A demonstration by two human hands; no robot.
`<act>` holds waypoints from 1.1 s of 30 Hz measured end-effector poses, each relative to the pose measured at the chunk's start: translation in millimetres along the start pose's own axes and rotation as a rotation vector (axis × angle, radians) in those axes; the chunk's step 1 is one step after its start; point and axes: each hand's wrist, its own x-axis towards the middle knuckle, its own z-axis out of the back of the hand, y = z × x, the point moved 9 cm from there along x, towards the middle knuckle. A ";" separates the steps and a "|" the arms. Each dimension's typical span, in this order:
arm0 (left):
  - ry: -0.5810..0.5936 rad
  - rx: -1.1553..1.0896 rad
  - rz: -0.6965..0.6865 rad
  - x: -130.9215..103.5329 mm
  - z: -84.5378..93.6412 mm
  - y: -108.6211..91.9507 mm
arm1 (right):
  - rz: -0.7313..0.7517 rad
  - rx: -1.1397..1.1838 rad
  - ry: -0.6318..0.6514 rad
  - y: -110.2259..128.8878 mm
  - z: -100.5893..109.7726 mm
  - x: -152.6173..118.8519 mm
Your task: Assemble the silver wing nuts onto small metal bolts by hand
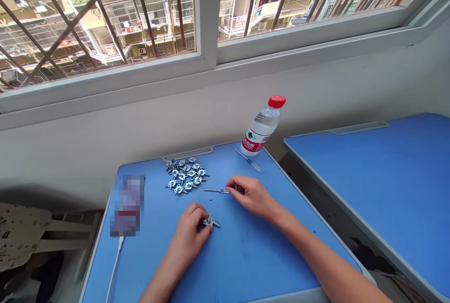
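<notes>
My left hand [192, 229] grips a small silver metal part [209, 221] between thumb and fingers, low over the blue table [242, 251]. A thin pin stands up from the part and a short rod sticks out to its right. To the upper right, my right hand [248, 192] has its thumb and fingers closed around the handle of a thin screwdriver [218, 191], whose shaft points left. Several similar metal parts [185, 175] lie in a cluster beyond my hands. A tiny dark piece [211, 199] rests between the two hands.
A water bottle [258, 134] with a red cap stands at the back right corner, beside another clear-handled screwdriver [250, 161]. At the left lies a blurred flat object [128, 207] with a white cable [114, 265]. A second blue table [393, 172] is at the right.
</notes>
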 end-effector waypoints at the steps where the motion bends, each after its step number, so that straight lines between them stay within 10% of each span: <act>1: 0.005 0.002 0.006 0.0 -0.1 -0.1 | 0.027 -0.014 -0.005 1.6 -0.6 0.3; 21: -0.010 0.027 -0.008 0.9 3.4 -2.9 | 0.461 -0.456 0.041 41.6 -60.7 -7.3; 33: -0.023 0.031 -0.022 1.0 3.1 -3.7 | 0.177 0.154 0.041 41.5 -22.0 -18.5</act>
